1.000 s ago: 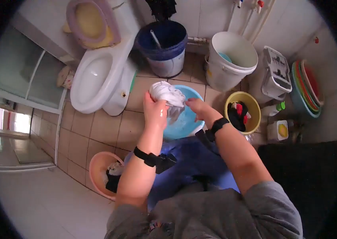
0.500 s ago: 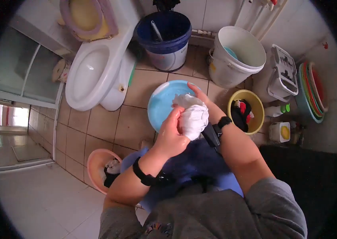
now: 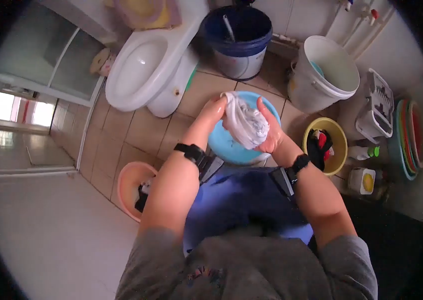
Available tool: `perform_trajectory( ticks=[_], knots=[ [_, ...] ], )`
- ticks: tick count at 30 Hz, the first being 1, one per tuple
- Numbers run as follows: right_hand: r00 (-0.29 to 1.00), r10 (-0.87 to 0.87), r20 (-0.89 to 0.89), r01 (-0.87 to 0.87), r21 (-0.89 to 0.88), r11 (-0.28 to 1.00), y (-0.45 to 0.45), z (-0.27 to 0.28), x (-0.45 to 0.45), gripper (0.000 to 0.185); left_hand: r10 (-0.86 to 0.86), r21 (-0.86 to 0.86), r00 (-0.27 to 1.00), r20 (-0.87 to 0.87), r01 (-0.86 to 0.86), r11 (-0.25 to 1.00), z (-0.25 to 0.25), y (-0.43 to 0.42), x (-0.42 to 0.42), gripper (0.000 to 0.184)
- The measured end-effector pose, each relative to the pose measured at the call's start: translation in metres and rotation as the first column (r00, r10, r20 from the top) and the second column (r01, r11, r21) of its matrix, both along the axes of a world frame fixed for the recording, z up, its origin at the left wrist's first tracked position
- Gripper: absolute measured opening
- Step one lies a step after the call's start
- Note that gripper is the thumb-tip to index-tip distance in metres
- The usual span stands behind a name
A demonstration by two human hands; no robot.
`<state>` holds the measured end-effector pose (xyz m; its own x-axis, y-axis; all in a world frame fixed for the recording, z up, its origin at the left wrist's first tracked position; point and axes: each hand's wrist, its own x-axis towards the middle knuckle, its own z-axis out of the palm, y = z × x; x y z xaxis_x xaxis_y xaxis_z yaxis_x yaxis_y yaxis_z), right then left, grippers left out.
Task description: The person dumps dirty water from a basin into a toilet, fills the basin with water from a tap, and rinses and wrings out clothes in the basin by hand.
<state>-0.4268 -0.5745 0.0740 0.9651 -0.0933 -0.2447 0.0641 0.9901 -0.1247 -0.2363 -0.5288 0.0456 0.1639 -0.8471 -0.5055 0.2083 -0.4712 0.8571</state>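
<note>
A wet white cloth (image 3: pixel 244 122) with a greyish patterned part is bunched between my two hands, above a light blue basin (image 3: pixel 226 147) on the floor. My left hand (image 3: pixel 215 111) grips the upper left end of the cloth, its fingers mostly hidden behind the fabric. Against the lower right end, my right hand (image 3: pixel 272 134) cups the bundle, with the thumb pointing up beside it. The cloth covers part of the basin. What the basin holds is hard to make out.
A yellow basin (image 3: pixel 342 145) with dark and red clothes stands right, a pink basin (image 3: pixel 124 192) with clothes left. Beyond are a toilet (image 3: pixel 121 97), a dark blue bucket (image 3: pixel 239 52) and a white bucket (image 3: pixel 311 82). Stacked basins (image 3: pixel 405 140) lean on the right wall.
My left hand has moved up to the cloth's far left end, and my right hand has come under its right side. The cloth is now stretched more loosely between them. The view has shifted.
</note>
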Motion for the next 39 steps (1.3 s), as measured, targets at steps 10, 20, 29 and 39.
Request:
perform_trajectory(
  ticks=[10,20,29,39],
  knots=[
    [0.961,-0.225,0.159,0.227,0.010,0.974,0.007,0.033,0.004,0.063,-0.001,-0.011,0.803,-0.596,-0.007,1.000,0.006,0.025,-0.003,0.104],
    [0.999,0.000,-0.051,-0.011,-0.216,0.976,0.011,-0.007,-0.008,0.070,0.157,-0.305,0.888,-0.433,-0.308,0.901,0.039,0.008,-0.025,0.048],
    [0.966,-0.076,-0.249,-0.115,-0.670,0.733,-0.002,-0.002,0.004,0.059,0.161,-0.344,0.986,-0.041,-0.165,0.924,0.026,-0.014,-0.035,0.041],
    [0.756,-0.495,-0.428,-0.494,-0.870,-0.003,0.004,-0.015,0.016,0.050,0.102,-0.132,0.581,0.808,0.009,0.991,0.016,-0.028,-0.054,0.040]
  ],
)
